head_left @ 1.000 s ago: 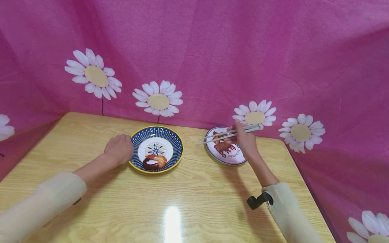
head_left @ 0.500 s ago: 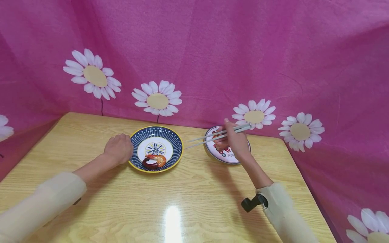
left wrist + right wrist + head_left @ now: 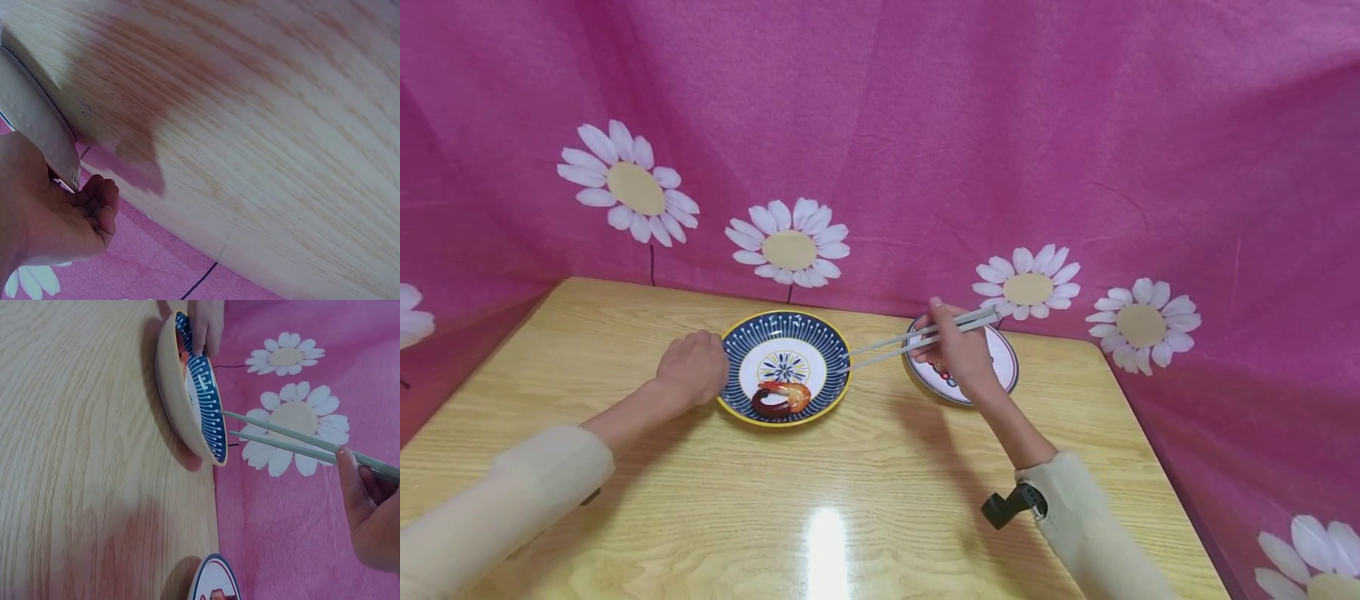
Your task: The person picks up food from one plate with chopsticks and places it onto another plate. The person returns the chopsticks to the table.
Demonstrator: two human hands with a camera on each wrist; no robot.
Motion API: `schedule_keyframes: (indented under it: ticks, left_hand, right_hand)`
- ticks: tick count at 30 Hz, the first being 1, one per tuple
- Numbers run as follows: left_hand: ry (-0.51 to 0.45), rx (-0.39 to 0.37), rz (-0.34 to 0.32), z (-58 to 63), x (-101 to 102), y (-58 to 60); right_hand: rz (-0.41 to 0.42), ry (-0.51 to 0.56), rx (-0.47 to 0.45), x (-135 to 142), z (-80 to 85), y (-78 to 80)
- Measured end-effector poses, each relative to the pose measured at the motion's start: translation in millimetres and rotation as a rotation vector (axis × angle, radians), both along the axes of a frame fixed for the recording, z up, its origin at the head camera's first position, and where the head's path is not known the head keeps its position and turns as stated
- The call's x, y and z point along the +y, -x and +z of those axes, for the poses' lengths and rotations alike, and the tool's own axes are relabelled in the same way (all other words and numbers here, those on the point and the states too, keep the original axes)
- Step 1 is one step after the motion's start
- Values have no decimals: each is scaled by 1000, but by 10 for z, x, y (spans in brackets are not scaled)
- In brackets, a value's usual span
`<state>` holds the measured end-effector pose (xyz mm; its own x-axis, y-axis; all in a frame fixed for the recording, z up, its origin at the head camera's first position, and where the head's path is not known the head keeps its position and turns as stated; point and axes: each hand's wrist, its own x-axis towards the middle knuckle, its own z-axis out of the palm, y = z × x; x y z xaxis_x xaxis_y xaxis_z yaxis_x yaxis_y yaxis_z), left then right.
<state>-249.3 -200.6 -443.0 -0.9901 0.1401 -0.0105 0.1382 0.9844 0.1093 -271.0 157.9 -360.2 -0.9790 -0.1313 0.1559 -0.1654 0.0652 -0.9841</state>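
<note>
In the head view my left hand (image 3: 694, 367) grips the left rim of a deep blue-and-white plate (image 3: 831, 354) with a yellow edge. A cooked shrimp (image 3: 795, 392) lies curled in its near part. My right hand (image 3: 958, 350) holds a pair of pale chopsticks (image 3: 880, 352), their tips slightly apart over the plate's right rim. The right wrist view shows the chopsticks (image 3: 281, 429) with nothing between the tips. Below my right hand sits a smaller white plate (image 3: 1004, 362) with a dark rim; the hand hides most of the reddish-brown food (image 3: 219, 594) on it.
Both plates stand near the back of a wooden table (image 3: 760, 500). A pink cloth (image 3: 895, 150) with white daisies hangs behind and around the table. A black wrist mount (image 3: 1013, 505) sits at the right sleeve.
My right hand has moved left with the chopsticks, from over the small plate, until their tips reach the blue plate's rim. My left hand, the plate and the shrimp have stayed put.
</note>
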Motion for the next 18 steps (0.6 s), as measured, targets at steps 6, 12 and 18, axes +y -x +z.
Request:
schedule_keyframes:
  ticks: [6, 12, 18]
  left_hand:
    - [-4, 13, -4, -3, -2, -4]
    - [-7, 25, -7, -7, -7, -4]
    - [-9, 28, -2, -12, -4, -3]
  right_hand:
    - [47, 74, 15, -91, -6, -24]
    - [69, 54, 67, -180, 4, -55]
    - [87, 13, 68, -281, 13, -71]
